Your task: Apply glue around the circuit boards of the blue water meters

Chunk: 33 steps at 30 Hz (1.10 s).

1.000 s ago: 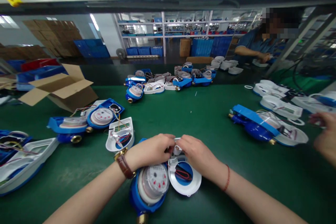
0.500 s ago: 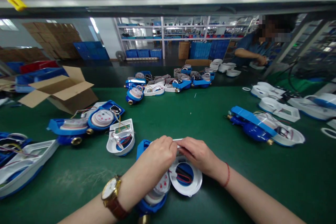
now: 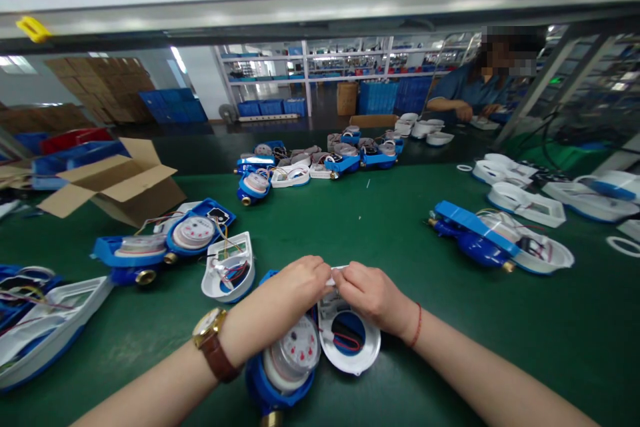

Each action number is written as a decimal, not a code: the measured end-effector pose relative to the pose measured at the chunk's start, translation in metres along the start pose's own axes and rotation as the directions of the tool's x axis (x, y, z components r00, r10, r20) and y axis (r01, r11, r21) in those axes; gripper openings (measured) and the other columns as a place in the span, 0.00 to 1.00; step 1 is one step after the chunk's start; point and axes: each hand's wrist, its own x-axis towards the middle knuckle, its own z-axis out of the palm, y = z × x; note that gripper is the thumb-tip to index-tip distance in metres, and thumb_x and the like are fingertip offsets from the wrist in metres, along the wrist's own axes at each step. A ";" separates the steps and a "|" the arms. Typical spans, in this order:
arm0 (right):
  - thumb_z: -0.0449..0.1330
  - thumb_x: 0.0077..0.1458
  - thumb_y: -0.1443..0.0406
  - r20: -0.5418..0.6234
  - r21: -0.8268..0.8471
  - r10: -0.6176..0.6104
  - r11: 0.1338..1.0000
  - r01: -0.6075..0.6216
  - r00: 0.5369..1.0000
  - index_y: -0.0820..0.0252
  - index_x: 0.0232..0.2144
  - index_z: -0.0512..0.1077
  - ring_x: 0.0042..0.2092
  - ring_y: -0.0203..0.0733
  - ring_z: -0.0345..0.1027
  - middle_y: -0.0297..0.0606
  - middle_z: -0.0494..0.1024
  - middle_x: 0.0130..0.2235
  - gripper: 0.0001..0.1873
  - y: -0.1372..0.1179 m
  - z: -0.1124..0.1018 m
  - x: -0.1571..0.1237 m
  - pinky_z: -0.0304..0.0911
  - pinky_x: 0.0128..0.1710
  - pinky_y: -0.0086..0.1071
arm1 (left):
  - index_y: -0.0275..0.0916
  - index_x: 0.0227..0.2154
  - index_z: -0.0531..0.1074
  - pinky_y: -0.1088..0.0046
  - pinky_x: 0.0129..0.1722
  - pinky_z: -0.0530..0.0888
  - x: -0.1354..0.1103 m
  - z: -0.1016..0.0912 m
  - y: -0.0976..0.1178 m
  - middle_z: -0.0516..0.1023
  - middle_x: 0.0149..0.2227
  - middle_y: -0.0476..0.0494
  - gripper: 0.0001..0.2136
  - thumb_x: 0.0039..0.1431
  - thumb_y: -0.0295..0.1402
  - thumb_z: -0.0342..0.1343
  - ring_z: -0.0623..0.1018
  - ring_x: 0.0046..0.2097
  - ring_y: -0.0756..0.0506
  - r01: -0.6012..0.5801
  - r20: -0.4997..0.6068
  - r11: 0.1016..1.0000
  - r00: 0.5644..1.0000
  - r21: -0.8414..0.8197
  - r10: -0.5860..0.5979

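A white plastic meter cover (image 3: 369, 355) lies inner side up in front of me, its round opening showing a blue part and red and black wires. My left hand (image 3: 304, 282) is closed on its narrow far end. Pressed against the same end, my right hand (image 3: 373, 295) is closed too, the fingertips of both hands nearly meeting. What lies under the fingertips is hidden. Left of the cover, partly beneath my left forearm, stands a blue water meter (image 3: 296, 350) with a clear-topped dial and a brass fitting.
More water meters (image 3: 195, 230) and an open white cover (image 3: 215, 288) lie to the left, near a cardboard box (image 3: 135, 200). On the right are another meter (image 3: 480, 247) and several white covers (image 3: 525, 203). A shelf edge (image 3: 320, 3) crosses above. Across the table, a person (image 3: 465, 90) works.
My right hand's fingers have curled in more at the cover's far end, while the left stays there. The view has shifted slightly, uncovering more of the meter's dial. The person opposite has moved their hands.
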 end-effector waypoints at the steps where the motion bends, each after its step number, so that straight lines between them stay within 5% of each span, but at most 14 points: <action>1: 0.52 0.61 0.66 0.009 0.016 0.006 1.000 -0.006 1.000 0.56 0.31 0.72 0.29 0.38 0.58 0.37 0.69 0.27 0.10 0.000 -0.001 0.000 0.57 0.30 0.30 | 0.36 0.34 0.68 0.73 0.38 0.68 0.000 0.001 -0.001 0.72 0.35 0.46 0.06 0.64 0.30 0.47 0.71 0.37 0.48 0.020 -0.007 0.999 1.000 -0.050 -0.021; 12: 0.56 0.58 0.73 0.065 0.166 0.242 0.954 -0.250 0.968 0.61 0.31 0.72 0.32 0.35 0.66 0.34 0.71 0.29 0.07 -0.014 -0.002 0.015 0.60 0.32 0.27 | 0.37 0.25 0.70 0.76 0.29 0.61 -0.002 -0.001 0.002 0.69 0.27 0.50 0.07 0.58 0.32 0.54 0.68 0.29 0.51 0.205 -0.030 0.931 0.974 -0.304 -0.224; 22: 0.50 0.58 0.76 0.085 0.116 0.232 0.964 -0.241 0.969 0.60 0.32 0.63 0.35 0.38 0.61 0.36 0.66 0.33 0.08 -0.019 0.007 0.012 0.58 0.35 0.31 | 0.37 0.23 0.66 0.75 0.27 0.59 0.005 0.005 0.002 0.67 0.24 0.52 0.10 0.56 0.35 0.56 0.66 0.27 0.51 0.271 -0.058 0.923 0.953 -0.272 -0.297; 33: 0.46 0.55 0.80 0.075 0.054 0.226 0.972 -0.231 0.971 0.59 0.32 0.60 0.36 0.39 0.58 0.36 0.64 0.33 0.12 -0.016 0.011 0.012 0.57 0.34 0.31 | 0.34 0.31 0.69 0.71 0.36 0.63 0.002 0.016 0.004 0.68 0.33 0.45 0.07 0.61 0.25 0.47 0.68 0.35 0.47 0.241 -0.074 0.951 0.963 -0.193 -0.259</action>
